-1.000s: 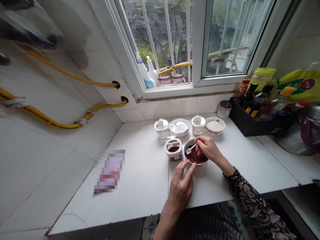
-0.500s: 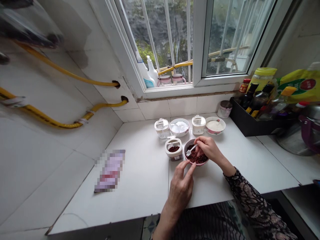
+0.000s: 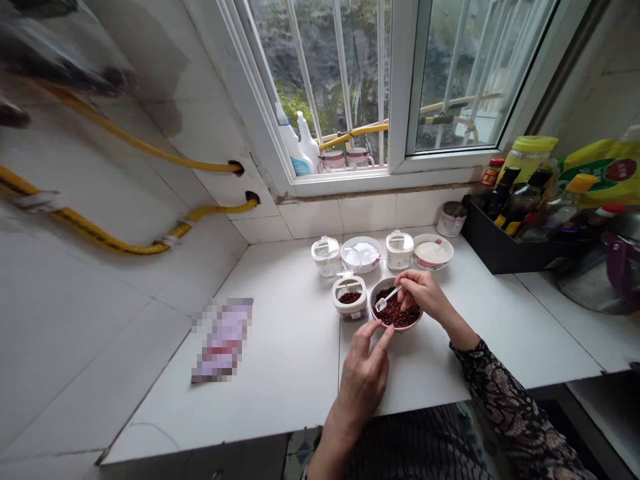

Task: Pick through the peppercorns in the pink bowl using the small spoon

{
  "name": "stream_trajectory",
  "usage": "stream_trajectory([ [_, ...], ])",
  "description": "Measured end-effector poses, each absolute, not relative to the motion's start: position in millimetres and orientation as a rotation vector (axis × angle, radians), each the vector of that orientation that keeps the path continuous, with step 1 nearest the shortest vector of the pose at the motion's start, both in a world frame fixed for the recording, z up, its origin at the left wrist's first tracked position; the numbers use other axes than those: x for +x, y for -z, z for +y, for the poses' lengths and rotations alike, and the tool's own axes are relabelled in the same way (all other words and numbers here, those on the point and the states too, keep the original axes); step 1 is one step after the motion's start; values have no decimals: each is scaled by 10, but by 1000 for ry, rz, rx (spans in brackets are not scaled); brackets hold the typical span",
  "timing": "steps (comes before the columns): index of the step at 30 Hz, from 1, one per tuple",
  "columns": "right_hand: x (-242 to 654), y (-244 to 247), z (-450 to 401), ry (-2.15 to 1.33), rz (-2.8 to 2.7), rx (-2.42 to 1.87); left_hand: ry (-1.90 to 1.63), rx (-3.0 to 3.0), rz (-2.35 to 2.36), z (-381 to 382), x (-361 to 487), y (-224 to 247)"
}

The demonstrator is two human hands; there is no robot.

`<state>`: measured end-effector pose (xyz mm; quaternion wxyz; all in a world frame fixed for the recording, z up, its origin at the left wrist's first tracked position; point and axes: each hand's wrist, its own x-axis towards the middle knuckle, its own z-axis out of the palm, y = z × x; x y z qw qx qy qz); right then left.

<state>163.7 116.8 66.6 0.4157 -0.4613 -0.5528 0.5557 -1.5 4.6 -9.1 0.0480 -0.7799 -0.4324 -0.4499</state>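
A bowl (image 3: pixel 409 327) of dark red grains that look like Sichuan peppercorns (image 3: pixel 395 313) stands on the counter. My right hand (image 3: pixel 423 291) is closed on the handle of a small white spoon (image 3: pixel 382 304), whose scoop is over the grains inside the bowl. My left hand (image 3: pixel 367 363) holds the bowl's near rim with its fingertips, the fingers somewhat apart. Touching or almost touching the bowl on its left is a clear seasoning jar (image 3: pixel 350 308) with a raised lid, partly filled with the same dark grains.
Behind stand two lidded jars (image 3: pixel 326 257), a bowl of white powder (image 3: pixel 361 255) and a bowl of pale grains (image 3: pixel 433 252). A blurred purple packet (image 3: pixel 223 340) lies at left. A black bottle box (image 3: pixel 500 253) and a metal pot (image 3: pixel 595 287) stand at right.
My right hand has shifted slightly, and the spoon's scoop now shows more plainly over the grains. My left hand stays at the bowl's rim. The whole view has moved a little.
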Motion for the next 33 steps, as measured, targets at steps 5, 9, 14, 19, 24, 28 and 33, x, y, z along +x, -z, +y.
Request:
stream_trajectory([
  [5, 1645, -664, 1169, -1354, -1404, -1148, 1365, -2377, -1325, 45, -13, 98],
  [9, 1670, -673, 1190, -1358, -1400, -1134, 1363, -2382, -1338, 42, -15, 98],
  [14, 1669, -696, 1212, -1341, -1350, -1096, 1364, -2379, -1327, 42, -12, 90],
  [19, 1507, -729, 1123, -1118, -1402, -960, 1363, -2379, -1318, 40, -8, 68],
  [24, 1324, -698, 975, -597, -1854, -858, 1372, -2373, -1303, 45, -9, 62],
  [28, 1339, -671, 956, -400, -2011, -756, 1382, -2358, -1288, 52, -9, 61],
  [33, 1563, -707, 1045, -609, -1756, -905, 1361, -2377, -1282, 45, -17, 55],
])
